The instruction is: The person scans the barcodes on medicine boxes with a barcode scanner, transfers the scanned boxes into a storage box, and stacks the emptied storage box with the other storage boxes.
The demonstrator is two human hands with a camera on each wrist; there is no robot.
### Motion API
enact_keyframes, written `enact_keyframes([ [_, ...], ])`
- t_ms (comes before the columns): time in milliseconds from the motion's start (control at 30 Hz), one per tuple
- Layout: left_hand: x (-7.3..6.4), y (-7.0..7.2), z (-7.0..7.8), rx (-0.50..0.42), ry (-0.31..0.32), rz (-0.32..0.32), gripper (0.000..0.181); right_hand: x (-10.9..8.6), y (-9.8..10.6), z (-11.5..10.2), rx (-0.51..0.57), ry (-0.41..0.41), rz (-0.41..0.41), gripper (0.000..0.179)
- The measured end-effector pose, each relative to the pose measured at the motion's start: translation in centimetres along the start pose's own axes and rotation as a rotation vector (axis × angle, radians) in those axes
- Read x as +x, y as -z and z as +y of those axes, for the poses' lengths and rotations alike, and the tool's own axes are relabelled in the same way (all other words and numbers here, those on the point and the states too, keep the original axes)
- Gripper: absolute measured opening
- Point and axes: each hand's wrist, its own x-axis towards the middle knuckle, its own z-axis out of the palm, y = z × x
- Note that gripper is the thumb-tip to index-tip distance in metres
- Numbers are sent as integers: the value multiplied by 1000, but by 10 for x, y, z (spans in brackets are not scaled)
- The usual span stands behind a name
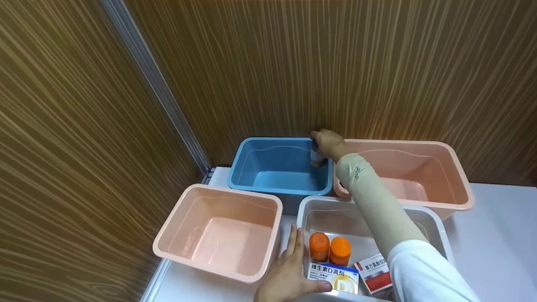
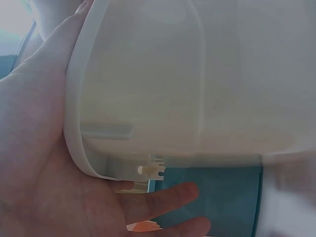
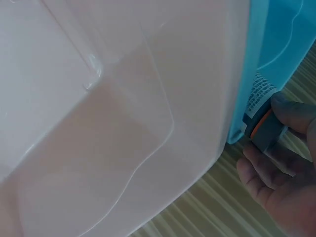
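Note:
My right hand (image 1: 329, 143) pinches a bottle by its dark cap at the right back corner of the blue bin (image 1: 239, 184). In the right wrist view the bottle (image 3: 261, 95) has a printed white label and an orange ring under the cap; its body hangs inside the bin. My left hand (image 1: 283, 274) rests against the near left corner of the white bin (image 1: 438, 228), fingers extended along the outside and thumb over the rim. Inside that bin stand two orange-capped bottles (image 1: 340, 248), beside a white-and-blue box (image 1: 333, 277) and a white-and-red box (image 1: 375, 272).
A pink bin (image 1: 168, 247) stands at the left, a larger pink bin (image 1: 457, 176) at the back right, touching or nearly touching the blue one. Wood-patterned panels (image 1: 268, 63) rise behind and at the left. My right forearm crosses above the white bin.

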Motion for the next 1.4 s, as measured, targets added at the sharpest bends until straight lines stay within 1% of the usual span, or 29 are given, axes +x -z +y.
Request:
enact_keyframes([
  [167,1,2,0,10,26,-2,140,2,-6,-1,3,15,-2,41],
  [267,0,1,2,19,30,-4,140,-1,-8,0,18,2,-8,41],
  [367,-1,0,3,25,29,-6,141,-3,-10,3,23,-23,-9,44],
  [467,-1,-1,5,27,24,-8,141,-5,-11,8,2,-36,-3,45],
  [567,-2,-2,5,34,15,-5,141,-6,-12,13,12,-48,12,54],
  [700,-3,-2,3,32,15,-8,142,-8,-9,15,53,-65,35,67],
  [833,-2,0,1,23,-5,-10,141,-16,1,16,65,-48,41,60],
  [967,0,2,-2,25,-43,-3,141,-34,12,17,74,41,72,50],
  [1067,4,4,-4,9,-44,-11,141,-52,20,15,94,107,103,45],
  [1167,9,6,-7,-2,-49,-13,141,-73,24,14,115,166,110,42],
  [1300,16,9,-11,-8,-50,-13,141,-100,23,11,125,242,89,41],
  [1400,22,11,-14,-8,-52,-13,140,-117,18,7,104,305,89,38],
])
